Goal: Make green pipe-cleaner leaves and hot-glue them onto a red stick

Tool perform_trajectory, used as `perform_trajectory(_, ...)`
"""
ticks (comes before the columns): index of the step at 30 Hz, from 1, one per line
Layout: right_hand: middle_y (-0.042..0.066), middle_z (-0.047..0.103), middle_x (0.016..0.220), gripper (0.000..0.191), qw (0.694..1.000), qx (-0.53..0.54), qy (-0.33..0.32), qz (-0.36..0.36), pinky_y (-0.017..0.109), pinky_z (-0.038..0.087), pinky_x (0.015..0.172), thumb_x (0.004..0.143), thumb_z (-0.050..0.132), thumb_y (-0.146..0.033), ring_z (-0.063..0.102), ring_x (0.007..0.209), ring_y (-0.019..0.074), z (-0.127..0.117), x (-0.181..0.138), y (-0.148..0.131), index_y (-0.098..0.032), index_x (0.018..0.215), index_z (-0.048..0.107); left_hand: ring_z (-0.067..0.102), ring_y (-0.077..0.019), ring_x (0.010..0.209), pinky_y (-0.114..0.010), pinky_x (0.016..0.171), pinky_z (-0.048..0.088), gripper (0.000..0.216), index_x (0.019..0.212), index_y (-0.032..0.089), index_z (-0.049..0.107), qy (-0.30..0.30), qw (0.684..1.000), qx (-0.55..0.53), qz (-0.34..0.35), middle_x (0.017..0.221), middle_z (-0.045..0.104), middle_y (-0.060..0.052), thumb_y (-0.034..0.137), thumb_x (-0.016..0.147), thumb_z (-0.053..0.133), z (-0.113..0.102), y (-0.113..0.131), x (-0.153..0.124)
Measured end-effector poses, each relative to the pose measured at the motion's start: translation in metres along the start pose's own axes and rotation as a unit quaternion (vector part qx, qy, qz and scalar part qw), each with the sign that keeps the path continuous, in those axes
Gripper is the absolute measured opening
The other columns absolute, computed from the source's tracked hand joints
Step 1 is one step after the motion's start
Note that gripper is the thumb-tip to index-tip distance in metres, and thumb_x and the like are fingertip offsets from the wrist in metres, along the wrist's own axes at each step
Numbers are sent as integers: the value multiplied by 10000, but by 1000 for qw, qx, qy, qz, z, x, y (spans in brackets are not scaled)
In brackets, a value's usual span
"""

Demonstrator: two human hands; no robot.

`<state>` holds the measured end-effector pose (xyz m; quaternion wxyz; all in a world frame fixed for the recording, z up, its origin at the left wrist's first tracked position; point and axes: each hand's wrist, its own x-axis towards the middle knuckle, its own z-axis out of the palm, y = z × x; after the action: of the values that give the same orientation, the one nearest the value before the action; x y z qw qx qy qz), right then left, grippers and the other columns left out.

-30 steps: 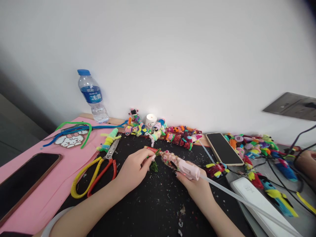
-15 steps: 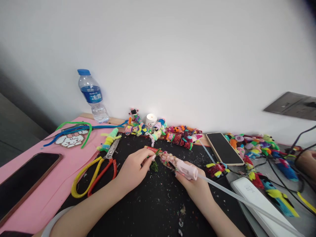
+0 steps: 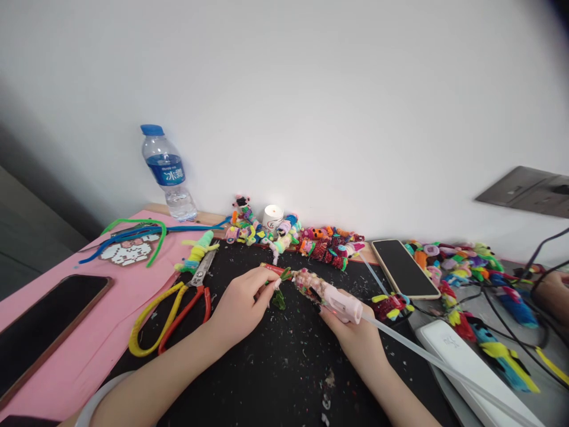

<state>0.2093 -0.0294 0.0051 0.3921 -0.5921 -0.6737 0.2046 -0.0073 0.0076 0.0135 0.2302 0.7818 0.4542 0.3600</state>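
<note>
My right hand [image 3: 351, 329] is wrapped round a pink hot glue gun [image 3: 342, 302] whose front is crusted with colourful fuzz; a long translucent glue stick [image 3: 409, 341] sticks out of its back end. The gun's nose points left, close to my left fingers. My left hand [image 3: 249, 299] pinches a small green pipe-cleaner piece [image 3: 285, 274] between thumb and fingers, and much of it is hidden. Under it on the black mat [image 3: 267, 379] lies another green fuzzy bit [image 3: 278, 300]. Behind the left fingertips shows part of a red label [image 3: 271, 268].
Scissors [image 3: 178, 314] with yellow and red handles lie left of my left hand, beside a yellow-green pipe-cleaner figure [image 3: 198, 252]. A water bottle [image 3: 168, 175] and white candle [image 3: 272, 216] stand at the wall. Phones, cables, a white power bank [image 3: 471, 367] and another person's hand [image 3: 553, 296] are around.
The glue gun in my right hand has shifted slightly right and down, its nose drawing a little away from the green piece. My left hand has hardly moved.
</note>
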Motion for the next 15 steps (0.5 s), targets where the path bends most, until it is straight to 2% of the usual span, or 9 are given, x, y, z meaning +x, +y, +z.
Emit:
perform_trajectory(6, 7, 626, 644, 68, 999, 6, -49, -9, 223, 455, 540, 730, 604, -224, 581, 570, 150, 0, 0, -7, -177, 686, 581, 557, -134, 641, -227, 597, 408, 151, 836, 187, 552, 10, 1000, 1, 16, 719, 571, -3, 196, 884, 408, 0, 1, 0)
perform_trajectory(15, 30, 678, 715, 73, 1000, -15, 10, 8, 247, 487, 571, 734, 595, -250, 630, 627, 185, 2, 1, 1, -182, 744, 619, 539, -123, 621, -213, 565, 412, 149, 847, 191, 562, 10, 1000, -8, 3, 737, 562, -2, 176, 874, 416, 0, -1, -1)
